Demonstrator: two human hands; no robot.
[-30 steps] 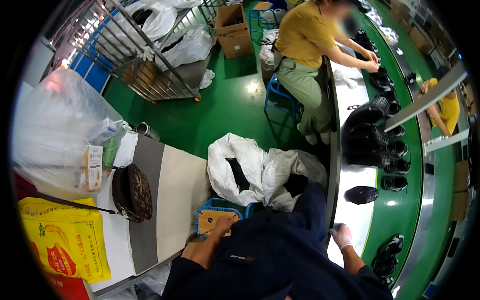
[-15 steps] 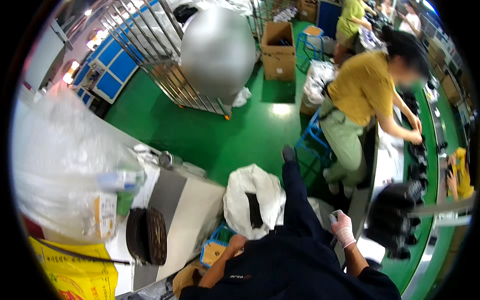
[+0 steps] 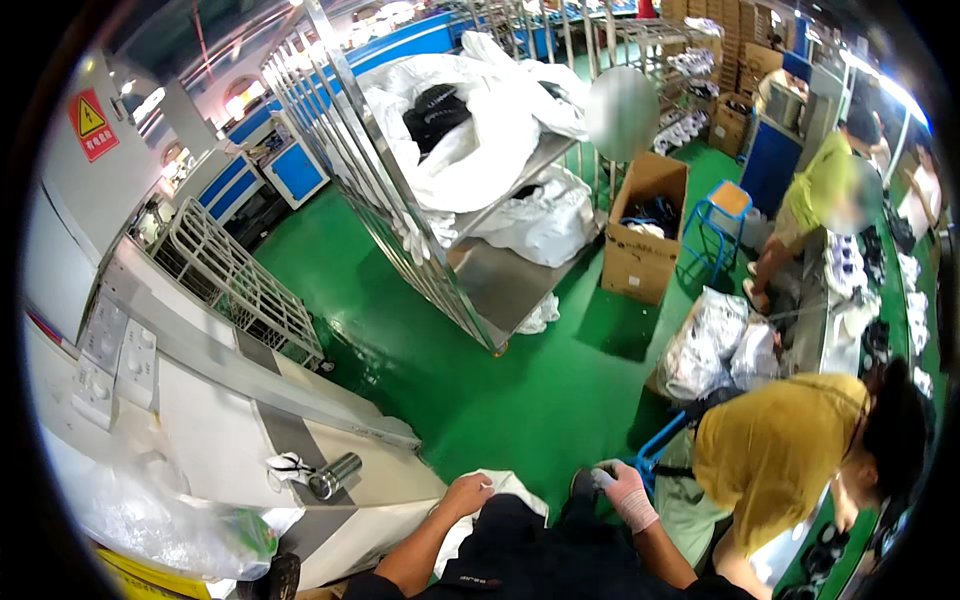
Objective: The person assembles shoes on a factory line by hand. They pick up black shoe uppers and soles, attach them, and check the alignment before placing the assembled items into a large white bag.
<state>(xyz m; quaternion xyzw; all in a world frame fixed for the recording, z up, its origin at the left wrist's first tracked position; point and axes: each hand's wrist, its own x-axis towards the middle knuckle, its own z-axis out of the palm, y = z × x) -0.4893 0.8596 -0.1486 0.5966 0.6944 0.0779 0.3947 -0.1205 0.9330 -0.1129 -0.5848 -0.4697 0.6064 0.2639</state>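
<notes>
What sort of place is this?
Probably a shoe factory: shoes stand in rows at the right, a person in yellow bends beside them, and a metal cart carries white sacks.

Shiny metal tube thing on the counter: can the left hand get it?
Probably yes, maybe with a lean: nothing visible blocks the way from the left hand to the metal cylinder on the counter. I can't tell whether that hand holds the white bag.

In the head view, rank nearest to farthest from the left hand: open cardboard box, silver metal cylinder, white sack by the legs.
From the left hand:
1. White sack, just to its right.
2. Silver metal cylinder, off to its left.
3. Open cardboard box, well ahead, rightward.
</notes>
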